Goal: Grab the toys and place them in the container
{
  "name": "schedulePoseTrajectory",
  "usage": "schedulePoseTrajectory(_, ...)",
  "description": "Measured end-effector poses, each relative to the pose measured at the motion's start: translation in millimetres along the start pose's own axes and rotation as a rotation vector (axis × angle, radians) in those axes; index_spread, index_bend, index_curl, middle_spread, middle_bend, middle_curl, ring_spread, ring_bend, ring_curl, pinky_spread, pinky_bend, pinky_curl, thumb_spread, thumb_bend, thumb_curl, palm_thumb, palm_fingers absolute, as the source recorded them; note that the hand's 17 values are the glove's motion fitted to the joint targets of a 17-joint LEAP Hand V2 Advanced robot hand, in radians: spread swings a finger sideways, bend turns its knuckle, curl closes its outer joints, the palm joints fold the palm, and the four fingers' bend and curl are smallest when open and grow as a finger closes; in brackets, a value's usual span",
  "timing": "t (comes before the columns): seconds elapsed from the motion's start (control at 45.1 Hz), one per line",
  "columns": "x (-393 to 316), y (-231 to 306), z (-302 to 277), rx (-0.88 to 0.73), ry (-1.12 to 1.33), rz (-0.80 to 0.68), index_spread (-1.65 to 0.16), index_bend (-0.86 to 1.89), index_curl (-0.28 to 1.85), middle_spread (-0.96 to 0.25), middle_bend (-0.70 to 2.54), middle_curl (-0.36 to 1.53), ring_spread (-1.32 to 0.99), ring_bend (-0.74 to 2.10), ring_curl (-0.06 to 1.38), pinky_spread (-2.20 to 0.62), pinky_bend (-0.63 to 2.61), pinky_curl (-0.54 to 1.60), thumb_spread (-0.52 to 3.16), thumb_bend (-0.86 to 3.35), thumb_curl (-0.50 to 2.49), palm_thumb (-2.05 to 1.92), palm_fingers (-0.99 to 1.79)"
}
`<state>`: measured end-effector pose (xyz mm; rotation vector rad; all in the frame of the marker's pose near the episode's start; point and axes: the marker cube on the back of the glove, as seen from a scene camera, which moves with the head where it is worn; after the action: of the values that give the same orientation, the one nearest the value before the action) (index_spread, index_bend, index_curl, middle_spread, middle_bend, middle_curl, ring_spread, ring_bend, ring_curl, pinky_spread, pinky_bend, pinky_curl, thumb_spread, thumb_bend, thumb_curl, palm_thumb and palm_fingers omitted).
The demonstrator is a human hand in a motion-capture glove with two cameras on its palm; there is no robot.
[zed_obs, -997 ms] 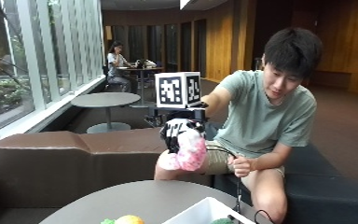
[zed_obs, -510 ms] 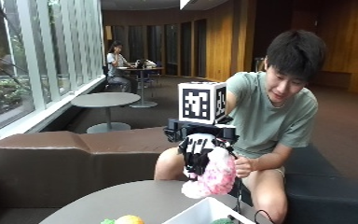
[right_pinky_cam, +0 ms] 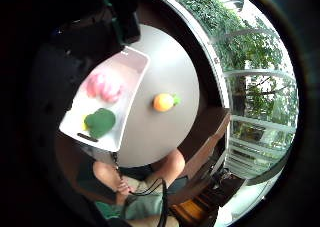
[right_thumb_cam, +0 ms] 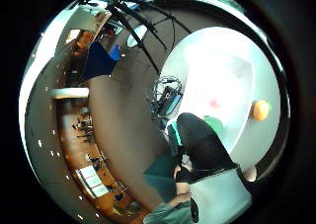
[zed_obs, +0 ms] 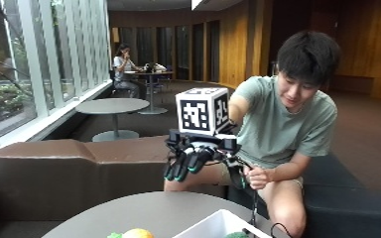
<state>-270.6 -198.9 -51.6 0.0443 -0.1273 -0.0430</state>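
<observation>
The gloved right hand (zed_obs: 192, 162) is held above the white rectangular plastic container (right_pinky_cam: 107, 104), its fingers hanging straight and relaxed with nothing held between them. Below the palm, two toys are seen lying inside the container: a pink soft plush toy (right_pinky_cam: 104, 85) toward one end and a green soft toy (right_pinky_cam: 100, 122) toward the other, near each other but apart. One toy is left outside: an orange round soft toy with a green leafy tip (right_pinky_cam: 163, 102), lying on the round grey table (right_pinky_cam: 165, 132) beside the container's long wall, off to the side of the hand rather than beneath it.

The remaining step is judged to be the pick-up of the orange toy. Because it is round, it could be nudged and rolled across the table if it is approached off-centre, possibly toward the table's edge. The container could also be knocked by the hand as it is swung sideways, since the toy lies near its wall. The bare left hand (zed_obs: 256, 176) is curled round a cable, well below and beside the gloved one.
</observation>
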Motion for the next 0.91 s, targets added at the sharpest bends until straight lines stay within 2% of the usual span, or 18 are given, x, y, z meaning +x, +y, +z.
schedulePoseTrajectory(0.133,46.3,7.2,-18.2,0.047,0.012,0.055,-0.16,0.09,0.11,-0.08,0.20,0.61,-0.10,0.75,0.40,-0.05,1.21,0.44,1.19,-0.05,0.64,0.12,-0.20)
schedulePoseTrajectory(0.288,146.2,8.2,4.7,-0.056,0.133,0.168,-0.18,0.07,0.11,-0.07,0.26,0.60,-0.07,0.76,0.39,0.00,1.07,0.39,1.34,0.05,0.59,0.18,-0.15)
schedulePoseTrajectory(0.465,223.5,-2.6,99.6,-0.127,0.056,0.158,-0.20,0.09,0.13,-0.05,0.19,0.56,-0.05,0.67,0.36,0.03,1.03,0.36,1.45,0.07,0.54,0.21,-0.20)
schedulePoseTrajectory(0.598,263.6,7.6,212.6,-0.329,0.023,0.134,-0.21,0.14,0.16,-0.04,0.13,0.51,-0.03,0.52,0.32,0.03,0.98,0.35,1.46,0.07,0.52,0.23,-0.27)
schedulePoseTrajectory(0.687,273.7,15.4,258.3,-0.387,0.012,0.154,-0.22,0.12,0.17,-0.03,0.10,0.47,-0.02,0.44,0.30,0.04,0.95,0.34,1.43,0.04,0.49,0.21,-0.31)
schedulePoseTrajectory(0.753,275.5,15.6,282.6,-0.364,0.013,0.153,-0.23,0.11,0.17,-0.03,0.09,0.43,-0.01,0.40,0.29,0.04,0.94,0.34,1.38,-0.01,0.47,0.15,-0.32)
schedulePoseTrajectory(0.82,274.6,11.0,295.5,-0.272,-0.001,0.140,-0.24,0.12,0.18,-0.03,0.07,0.40,0.00,0.37,0.28,0.04,0.95,0.34,1.34,-0.02,0.45,0.14,-0.28)
schedulePoseTrajectory(0.909,277.8,4.6,303.8,-0.156,-0.013,0.143,-0.27,0.28,0.24,-0.04,0.08,0.35,-0.01,0.39,0.28,0.03,0.94,0.34,1.34,0.03,0.46,0.24,-0.05)
